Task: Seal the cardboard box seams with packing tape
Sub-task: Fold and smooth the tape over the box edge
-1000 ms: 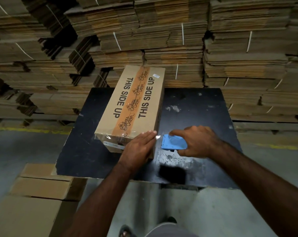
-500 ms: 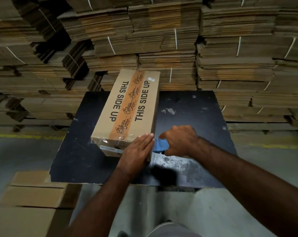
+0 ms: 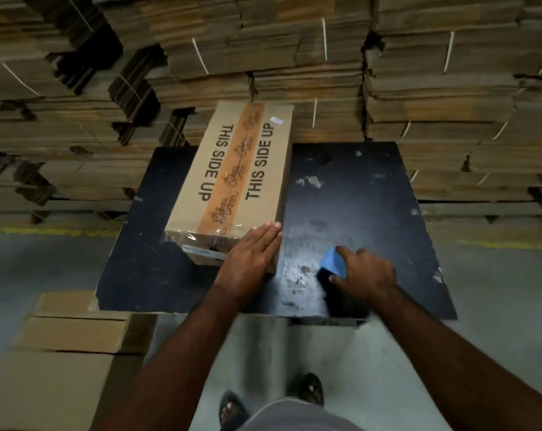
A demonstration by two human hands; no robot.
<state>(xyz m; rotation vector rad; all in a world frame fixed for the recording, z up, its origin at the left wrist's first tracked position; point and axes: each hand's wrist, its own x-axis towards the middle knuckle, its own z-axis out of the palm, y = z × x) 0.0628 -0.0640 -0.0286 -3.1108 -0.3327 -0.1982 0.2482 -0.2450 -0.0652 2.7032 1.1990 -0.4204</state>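
Change: a second ago the right hand (image 3: 364, 275) held the blue plastic tape dispenser (image 3: 333, 262) right against the near right corner of the box; half a second ago it was touching that corner; now it has drawn back toward the near edge of the worktop and stands clear of the box.
Meaning: I judge the strip across the near end has just been cut or torn free, so that seam looks done and only pressing down remains.
Worktop: a black, scuffed square board (image 3: 356, 188), with banded stacks of flat brown cardboard (image 3: 434, 88) behind its far edge.
Box: the long brown cardboard box printed THIS SIDE UP (image 3: 232, 169) lies on the left half of the worktop, running from the far edge almost to the near edge.
Tape: an orange printed strip (image 3: 235, 169) runs lengthwise down the top seam; clear tape (image 3: 195, 239) wraps the near top edge.
Left hand: the left hand (image 3: 251, 256) is fully open, flat, fingers together, pressed on the box's near right corner, over the top edge and end face.
Right hand: curled closed around the dispenser, thumb on top, low over the near right part of the worktop.
Roll: hidden under the hand; cannot tell how much tape is left.
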